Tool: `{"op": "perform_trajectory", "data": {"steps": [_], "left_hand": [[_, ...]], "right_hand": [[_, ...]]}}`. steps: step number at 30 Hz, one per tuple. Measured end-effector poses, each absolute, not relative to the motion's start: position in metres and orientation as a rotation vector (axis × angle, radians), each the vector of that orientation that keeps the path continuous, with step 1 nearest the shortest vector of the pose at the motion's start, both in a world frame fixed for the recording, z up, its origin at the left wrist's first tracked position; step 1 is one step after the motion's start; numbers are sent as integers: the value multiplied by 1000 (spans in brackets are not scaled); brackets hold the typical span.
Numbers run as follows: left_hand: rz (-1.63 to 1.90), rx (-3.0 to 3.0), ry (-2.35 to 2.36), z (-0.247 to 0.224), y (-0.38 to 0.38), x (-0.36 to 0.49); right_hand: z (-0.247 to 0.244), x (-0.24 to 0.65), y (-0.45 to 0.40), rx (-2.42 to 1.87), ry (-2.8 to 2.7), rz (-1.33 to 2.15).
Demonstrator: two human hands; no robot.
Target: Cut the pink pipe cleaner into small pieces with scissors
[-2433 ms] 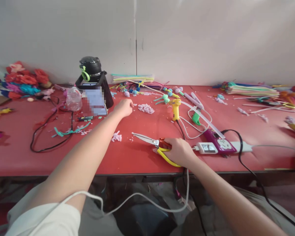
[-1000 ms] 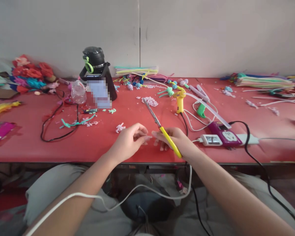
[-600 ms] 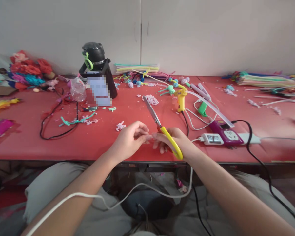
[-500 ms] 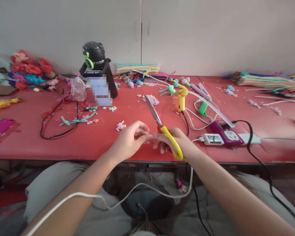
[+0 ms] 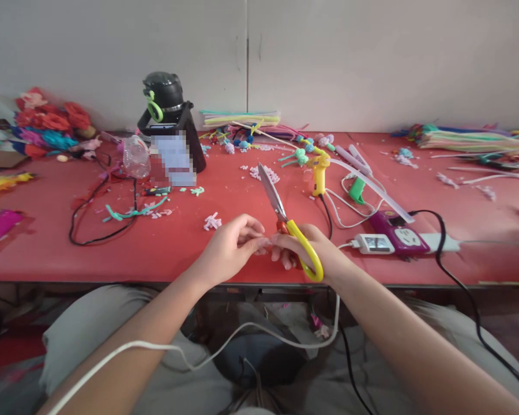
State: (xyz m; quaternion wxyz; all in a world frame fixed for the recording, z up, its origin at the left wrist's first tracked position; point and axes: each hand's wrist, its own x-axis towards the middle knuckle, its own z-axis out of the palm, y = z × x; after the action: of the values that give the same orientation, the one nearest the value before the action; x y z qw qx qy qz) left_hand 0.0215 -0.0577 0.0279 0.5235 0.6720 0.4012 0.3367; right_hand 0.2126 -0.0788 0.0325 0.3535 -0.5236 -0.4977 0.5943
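Observation:
My right hand [image 5: 309, 248] holds a pair of yellow-handled scissors [image 5: 303, 245], blades together and pointing up and away to the left. Its thumb and fingertips also meet those of my left hand [image 5: 237, 245] above the table's front edge. My left hand is closed in a pinch; whatever is between its fingertips is too small to make out. Just beyond my left hand lies a small cluster of pale pink cut pieces [image 5: 212, 221]. A larger heap of pale pink bits [image 5: 271, 174] sits behind the scissor tips.
A yellow glue gun [image 5: 320, 174] stands right of the heap, its cord trailing. Further right are a purple power strip [image 5: 400, 239] and a white plug-in meter [image 5: 374, 244]. A black bottle [image 5: 194, 144] with a phone [image 5: 175, 158] stands back left. Bundled pipe cleaners [image 5: 471, 140] lie along the wall.
The scissors have tipped slightly, with their point shifting a little to the right. Both hands stay pinched together in nearly the same place.

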Motion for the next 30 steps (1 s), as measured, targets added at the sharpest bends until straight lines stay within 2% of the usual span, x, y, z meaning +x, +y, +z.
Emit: {"op": "perform_trajectory", "data": {"steps": [13, 21, 26, 30], "left_hand": [[888, 1118, 834, 37, -49, 15], [788, 1527, 1217, 35, -44, 8], [869, 1840, 1075, 36, -43, 4], [786, 1968, 1103, 39, -47, 8]], "right_hand": [[22, 220, -72, -1351, -1236, 1500], [27, 218, -73, -1349, -1241, 1478], [27, 219, -72, -1328, -1253, 1463], [26, 220, -72, -1326, -1235, 1466]]}}
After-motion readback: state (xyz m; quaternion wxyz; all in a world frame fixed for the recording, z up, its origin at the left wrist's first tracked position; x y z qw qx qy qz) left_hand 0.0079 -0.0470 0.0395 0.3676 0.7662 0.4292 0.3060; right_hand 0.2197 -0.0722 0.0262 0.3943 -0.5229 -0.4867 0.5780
